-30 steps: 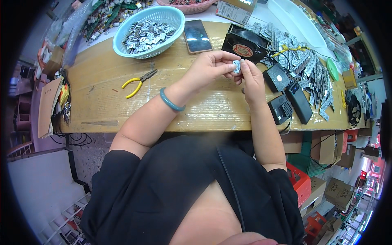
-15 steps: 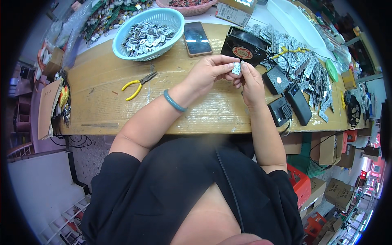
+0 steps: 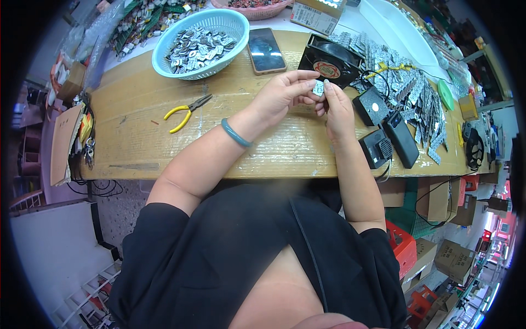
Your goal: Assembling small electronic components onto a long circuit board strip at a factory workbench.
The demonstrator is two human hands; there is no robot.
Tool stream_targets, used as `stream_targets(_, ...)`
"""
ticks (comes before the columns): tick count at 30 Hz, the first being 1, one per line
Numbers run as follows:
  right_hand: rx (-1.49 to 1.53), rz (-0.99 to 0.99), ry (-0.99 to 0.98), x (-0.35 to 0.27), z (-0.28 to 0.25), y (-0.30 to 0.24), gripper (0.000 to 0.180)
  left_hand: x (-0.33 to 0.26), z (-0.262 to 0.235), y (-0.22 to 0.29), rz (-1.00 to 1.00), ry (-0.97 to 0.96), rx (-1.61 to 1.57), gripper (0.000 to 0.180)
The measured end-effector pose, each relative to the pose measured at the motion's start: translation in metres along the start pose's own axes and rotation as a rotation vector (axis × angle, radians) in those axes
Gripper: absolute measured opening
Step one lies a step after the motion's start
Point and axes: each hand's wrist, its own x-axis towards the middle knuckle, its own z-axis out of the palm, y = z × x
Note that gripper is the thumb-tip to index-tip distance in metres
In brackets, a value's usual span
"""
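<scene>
Between my two hands I pinch a small pale rectangular circuit board with dark marks on its face. My left hand, with a blue-green bangle at its wrist, closes thumb and fingers on the board's left edge. From the other side, my right hand grips it between thumb and forefinger. Right behind the hands stands a black box fan with a red-and-white round label. Yellow-handled pliers lie to the left of my left forearm, jaws pointing up and right.
A light-blue basket of small metallic pieces stands at the back, beside a phone. Strips of silvery boards pile up at the right, near black power adapters. A pink basket and a long white tray sit farther back.
Both hands still hold the small board in nearly the same place. It is tilted slightly differently, and its face shows more. The whole view has shifted a little.
</scene>
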Motion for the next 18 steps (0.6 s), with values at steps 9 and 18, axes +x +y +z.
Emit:
stream_targets(9, 0.005, -0.038, 0.004, -0.001, 0.000, 0.002, 0.025, -0.002, 0.001, -0.005, 0.165, 0.027, 0.222, 0.016)
stream_targets(18, -0.106, -0.098, 0.006, -0.006, 0.005, -0.009, 0.024, -0.002, 0.007, 0.004, 0.196, -0.033, 0.267, 0.019)
